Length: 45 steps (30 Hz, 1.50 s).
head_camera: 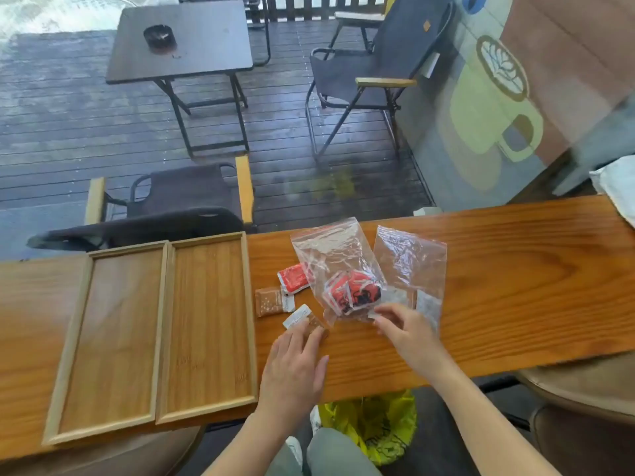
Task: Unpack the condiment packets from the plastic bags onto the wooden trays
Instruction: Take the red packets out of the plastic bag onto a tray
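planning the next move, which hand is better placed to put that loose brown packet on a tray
Left. The left hand already has fingertips on the brown packet, and both wooden trays lie to its left. The right hand is busy at the plastic bag of red packets.

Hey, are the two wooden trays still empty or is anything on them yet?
Empty. Both the left tray and the right tray show only bare wood inside; the loose packets lie on the counter beside them.
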Tool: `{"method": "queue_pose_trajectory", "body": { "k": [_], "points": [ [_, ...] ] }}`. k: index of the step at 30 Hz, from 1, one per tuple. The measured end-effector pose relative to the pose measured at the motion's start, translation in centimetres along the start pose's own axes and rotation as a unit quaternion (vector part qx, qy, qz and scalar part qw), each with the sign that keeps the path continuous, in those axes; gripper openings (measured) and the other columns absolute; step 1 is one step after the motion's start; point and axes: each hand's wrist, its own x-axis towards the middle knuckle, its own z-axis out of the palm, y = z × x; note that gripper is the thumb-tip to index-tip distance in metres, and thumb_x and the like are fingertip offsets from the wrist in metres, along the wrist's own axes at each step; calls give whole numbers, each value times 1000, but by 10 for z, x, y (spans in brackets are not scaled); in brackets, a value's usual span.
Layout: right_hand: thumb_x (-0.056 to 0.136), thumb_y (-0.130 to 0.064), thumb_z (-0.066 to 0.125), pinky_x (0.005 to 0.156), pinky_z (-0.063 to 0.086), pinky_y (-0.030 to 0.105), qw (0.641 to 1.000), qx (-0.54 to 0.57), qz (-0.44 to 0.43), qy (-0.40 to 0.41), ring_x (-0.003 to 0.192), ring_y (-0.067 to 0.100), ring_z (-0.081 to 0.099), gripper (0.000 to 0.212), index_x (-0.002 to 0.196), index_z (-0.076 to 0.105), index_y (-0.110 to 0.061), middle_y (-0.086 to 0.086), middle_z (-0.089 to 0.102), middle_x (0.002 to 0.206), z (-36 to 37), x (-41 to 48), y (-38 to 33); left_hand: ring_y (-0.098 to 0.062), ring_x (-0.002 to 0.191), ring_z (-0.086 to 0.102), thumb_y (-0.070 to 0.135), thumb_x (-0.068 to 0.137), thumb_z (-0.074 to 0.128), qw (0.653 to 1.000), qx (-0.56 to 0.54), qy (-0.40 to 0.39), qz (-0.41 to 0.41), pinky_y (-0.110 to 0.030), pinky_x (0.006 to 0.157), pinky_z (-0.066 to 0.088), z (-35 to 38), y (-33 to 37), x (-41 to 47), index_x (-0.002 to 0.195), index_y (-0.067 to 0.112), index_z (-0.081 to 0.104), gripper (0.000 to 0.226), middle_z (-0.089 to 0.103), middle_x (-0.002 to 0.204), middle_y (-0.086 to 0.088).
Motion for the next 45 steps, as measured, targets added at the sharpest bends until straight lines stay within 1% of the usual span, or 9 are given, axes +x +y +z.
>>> {"method": "queue_pose_trajectory", "body": {
  "k": [6, 9, 18, 24, 31, 33, 36, 41, 45],
  "points": [
    [92, -15, 51, 67, 44, 15, 992, 53, -16, 112, 94, 21, 59, 20, 107, 60, -6, 7, 63, 98, -15, 48, -12, -24, 137, 16, 58, 90, 15, 994, 67, -59, -58, -36, 112, 2, 25, -9, 4, 139, 24, 32, 62, 43, 143, -11],
    [91, -21, 52, 71, 45, 16, 986, 56, 2, 157, 101, 22, 57, 24, 112, 57, -9, 6, 60, 105, -17, 69, -16, -24, 136, 22, 57, 90, 20, 994, 78, -57, -45, -38, 112, 5, 29, -9, 3, 140, 24, 31, 60, 42, 144, -11],
    [85, -39, 61, 75, 47, 28, 995, 33, 96, 21, 108, 23, 54, 58, 130, 39, -9, 11, 52, 128, -9, 94, -37, -25, 136, 23, 56, 90, 17, 994, 84, -46, -45, -41, 111, 9, 31, -8, 2, 138, 23, 33, 60, 41, 145, -12],
    [90, -23, 55, 59, 46, 22, 996, 83, 12, -12, 86, 16, 57, 12, 89, 58, -12, -5, 58, 82, -8, 81, -41, -24, 136, 22, 57, 91, 14, 994, 65, -66, -59, -40, 111, 9, 25, -6, 2, 138, 24, 33, 60, 41, 145, -11],
    [87, -11, 60, 67, 46, 29, 991, 89, -102, -12, 70, 14, 53, 15, 72, 59, -14, 2, 58, 73, -27, 53, -59, -20, 140, 10, 58, 91, 17, 994, 43, -78, -62, -36, 115, 0, 14, -2, 5, 141, 32, 22, 57, 29, 152, -5],
    [86, -9, 61, 72, 48, 36, 990, 68, -123, -30, 73, 21, 54, 12, 75, 60, -2, 14, 57, 76, -34, 45, -66, -19, 143, 0, 52, 91, 31, 995, -20, -69, -66, -36, 116, -2, 5, 0, 11, 142, 33, 18, 56, 12, 156, 0],
    [83, -7, 63, 76, 49, 41, 986, 43, -150, -57, 74, 30, 53, 14, 74, 58, 2, 23, 55, 76, -44, 31, -76, -20, 140, 21, 37, 90, 50, 978, -173, 17, -114, -38, 115, 15, -25, 2, 23, 131, 25, 43, 43, 33, 147, -2],
    [82, -6, 64, 76, 50, 39, 979, 15, -167, -113, 77, 24, 56, 10, 72, 60, -4, 22, 60, 79, -59, 14, -88, -21, 104, 59, 29, 90, 53, 841, -490, 166, -156, -36, 87, 52, -107, 2, 44, 103, 29, 53, 13, 61, 107, -2],
    [83, -4, 62, 79, 51, 41, 975, 6, -174, -137, 81, 31, 59, 13, 83, 60, 9, 29, 62, 90, -63, 8, -96, -8, 104, 52, 40, 77, 60, 850, -501, 152, -56, -18, 77, 52, -156, 5, 52, 118, 28, 42, 46, 50, 113, 10]
  ]
}}
